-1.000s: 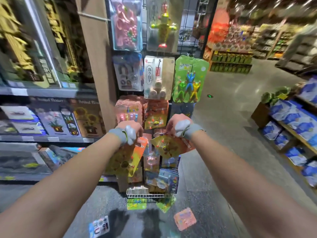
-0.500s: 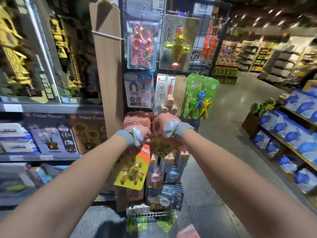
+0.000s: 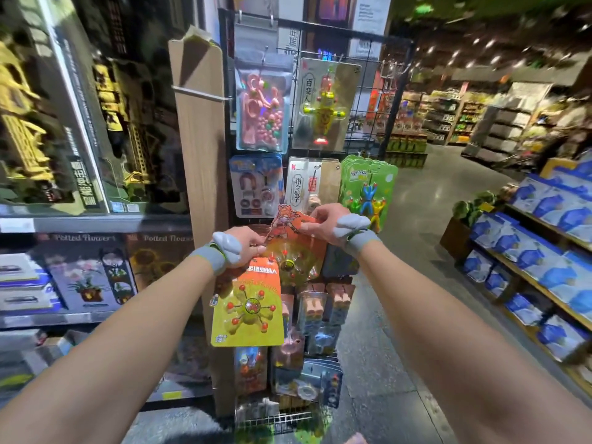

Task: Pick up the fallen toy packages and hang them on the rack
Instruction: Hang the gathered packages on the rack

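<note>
My left hand (image 3: 245, 248) grips the top of a yellow and orange spider toy package (image 3: 248, 302), which hangs down from it in front of the rack. A second spider toy package (image 3: 290, 248) with an orange header is pinched at its top by my right hand (image 3: 326, 224) and held against the middle of the black wire rack (image 3: 368, 100). Both hands meet at that package's top edge. The hook behind it is hidden.
Many toy cards hang on the rack: a pink set (image 3: 262, 107), a yellow figure (image 3: 325, 104), green climbers (image 3: 368, 190). A wooden post (image 3: 198, 139) stands left of it. Boxed shelves (image 3: 73, 123) are left, blue bags (image 3: 551, 238) right. A package's corner (image 3: 355, 439) lies on the floor.
Both hands rose with their packages from low in front of the rack to its middle row. The right hand lifted its package higher, against the grid. The view tilted up.
</note>
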